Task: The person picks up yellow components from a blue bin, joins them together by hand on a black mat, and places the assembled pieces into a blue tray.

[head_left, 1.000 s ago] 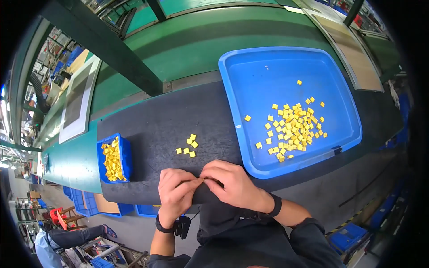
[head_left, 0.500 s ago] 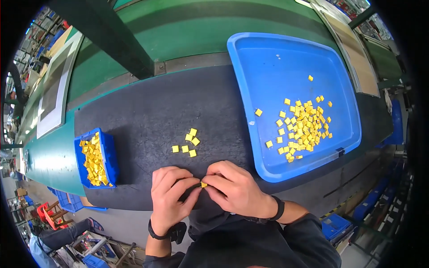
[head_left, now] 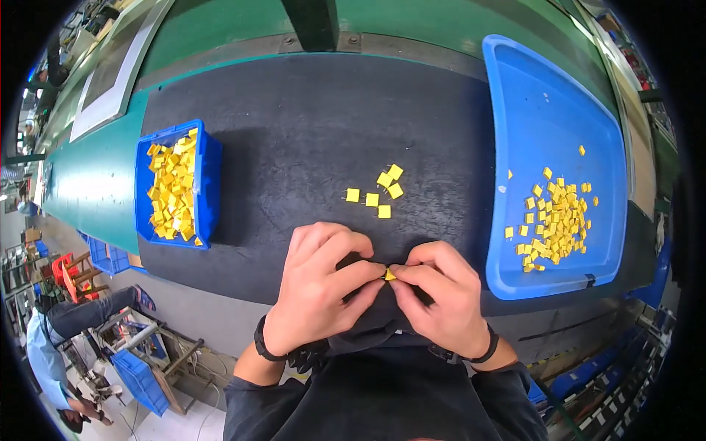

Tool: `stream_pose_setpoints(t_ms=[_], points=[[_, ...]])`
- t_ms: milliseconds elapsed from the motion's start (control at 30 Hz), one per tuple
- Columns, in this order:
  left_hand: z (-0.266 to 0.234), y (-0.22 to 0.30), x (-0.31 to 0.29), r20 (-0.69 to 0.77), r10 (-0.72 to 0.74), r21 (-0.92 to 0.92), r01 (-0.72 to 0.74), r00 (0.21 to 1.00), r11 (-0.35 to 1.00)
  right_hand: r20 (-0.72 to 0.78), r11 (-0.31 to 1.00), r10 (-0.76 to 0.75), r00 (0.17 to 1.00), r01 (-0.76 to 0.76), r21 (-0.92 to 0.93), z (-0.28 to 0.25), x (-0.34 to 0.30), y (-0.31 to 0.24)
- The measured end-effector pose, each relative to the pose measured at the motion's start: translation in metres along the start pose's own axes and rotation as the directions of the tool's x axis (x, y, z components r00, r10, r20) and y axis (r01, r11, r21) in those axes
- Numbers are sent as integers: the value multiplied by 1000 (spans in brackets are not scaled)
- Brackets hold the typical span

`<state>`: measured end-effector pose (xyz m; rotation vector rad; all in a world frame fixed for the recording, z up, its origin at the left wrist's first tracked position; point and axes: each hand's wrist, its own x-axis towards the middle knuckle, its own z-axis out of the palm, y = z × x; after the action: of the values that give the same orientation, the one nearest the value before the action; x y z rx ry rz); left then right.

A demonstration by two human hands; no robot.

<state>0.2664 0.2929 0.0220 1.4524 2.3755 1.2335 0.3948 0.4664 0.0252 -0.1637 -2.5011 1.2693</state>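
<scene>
Between the fingertips of both hands is one small yellow box-shaped capacitor (head_left: pixel 390 275), mostly covered by the fingers. My left hand (head_left: pixel 320 283) pinches it from the left with thumb and index finger. From the other side, my right hand (head_left: pixel 441 290) grips it the same way. Just beyond the hands, several loose yellow capacitors (head_left: pixel 384 212) lie on the black mat (head_left: pixel 294 132), thin wire leads showing on some.
A blue bin (head_left: pixel 212 187) heaped with yellow capacitors stands at the left. To the right lies a large blue tray (head_left: pixel 559 88) holding a scattered pile of them. A green post (head_left: pixel 312 26) rises at the far edge. Another person (head_left: pixel 48 345) is at lower left.
The whole view has swung, so bin, tray and loose capacitors sit farther right and higher in the picture. Both hands keep pinching the capacitor, with slightly changed finger positions.
</scene>
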Motion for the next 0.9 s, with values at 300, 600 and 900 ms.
stream_pose_setpoints(t_ms=[300,600,900], points=[[-4,-3,2,55,8,-32,-6,998,999,58,1000,-23,998,22,13,-5,5,3],[-1,-6,-1,12,34,-45,-34,999,998,34,996,-77,996,78,-32,-3,3,5],[6,-4,1,-41,63,20,-62,997,998,-26,998,-15,1000,13,-60,3,4,0]])
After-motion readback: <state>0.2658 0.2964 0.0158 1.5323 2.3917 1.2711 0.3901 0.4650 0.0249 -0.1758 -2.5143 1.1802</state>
